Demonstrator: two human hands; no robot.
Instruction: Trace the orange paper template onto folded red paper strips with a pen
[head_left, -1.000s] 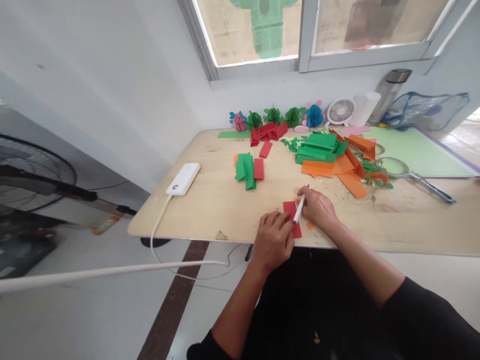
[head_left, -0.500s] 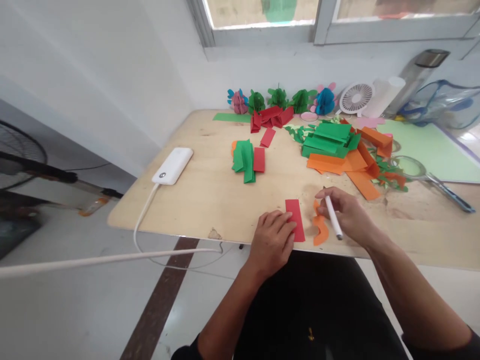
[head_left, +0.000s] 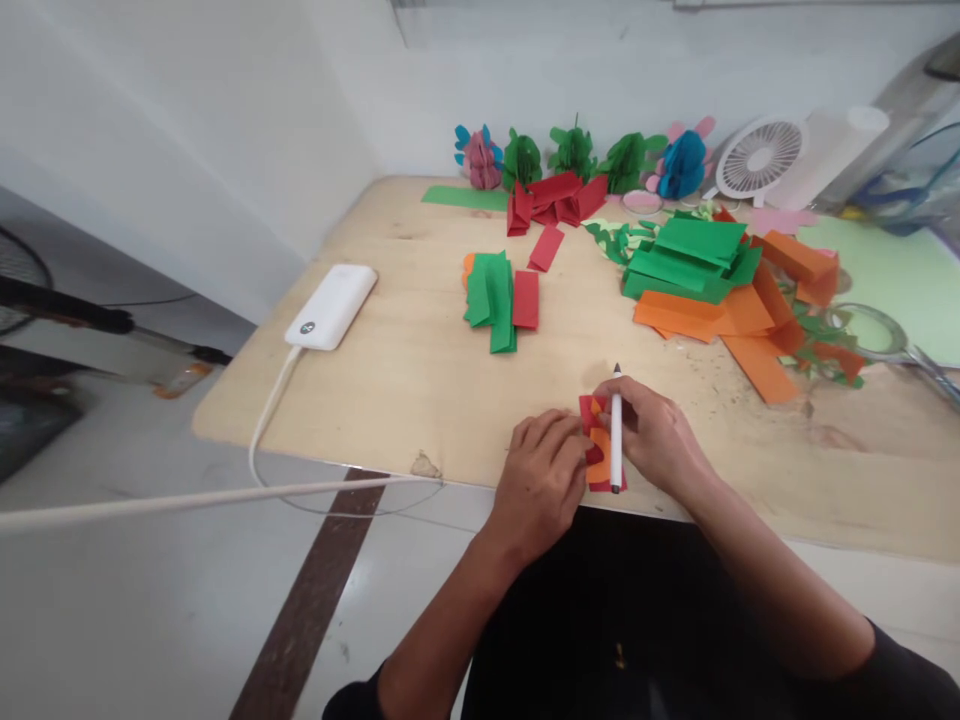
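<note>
"Red paper strip (head_left: 586, 410) by the front edge of the table (head_left: 420, 380): how does it look?"

"Bright and straight-sided, its narrow ends facing the front and back edges. An orange cut-out (head_left: 600, 472) lies over it, so only parts of the red show: the far end, a darker patch inside the orange curve and a sliver at the near end."

"And the cut-out?"

"Wavy and round-edged, though fingers hide some of its outline."

"What about the left hand (head_left: 541, 482)?"

"It rests palm down from the left, fingers outstretched with narrow gaps, their tips on the papers. How hard they press, nobody can tell."

"The right hand (head_left: 660, 430)?"

"Its fingers hold a white pen (head_left: 616, 440), dark at both ends, the slimmer tip toward the back edge. They sit close to the cut-out's far part; whether they pinch it as well cannot be told."

"Farther back?"

"Folded green papers (head_left: 501, 300) lie left of the middle; a larger green stack (head_left: 686, 262) sits toward the right, among orange strips (head_left: 679, 315)."
</note>
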